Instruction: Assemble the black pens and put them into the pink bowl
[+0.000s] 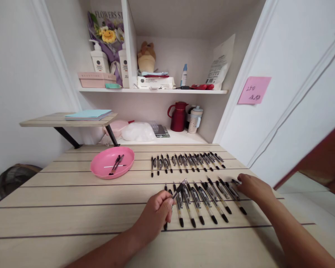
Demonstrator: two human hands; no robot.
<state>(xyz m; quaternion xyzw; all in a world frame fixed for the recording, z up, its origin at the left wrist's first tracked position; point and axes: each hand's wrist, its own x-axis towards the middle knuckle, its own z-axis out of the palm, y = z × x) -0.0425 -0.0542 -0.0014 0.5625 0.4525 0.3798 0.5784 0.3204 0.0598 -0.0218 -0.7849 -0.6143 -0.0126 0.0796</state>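
Surface (72, 193): bare room near and left; right edge close beyond the pens.
Near row (206, 201): pens side by side between my hands.
Right hand (252, 188): flat and loose on the row's right end; I judge a nudge could roll pens toward that edge.
Left hand (159, 212): closed on one pen (180, 187), raised over the row's left end.

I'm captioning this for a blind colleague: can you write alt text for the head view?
The left hand holds a pen over the near row of pens on a table; the right hand touches that row's right end. A pink dish with loose pens lies farther left.
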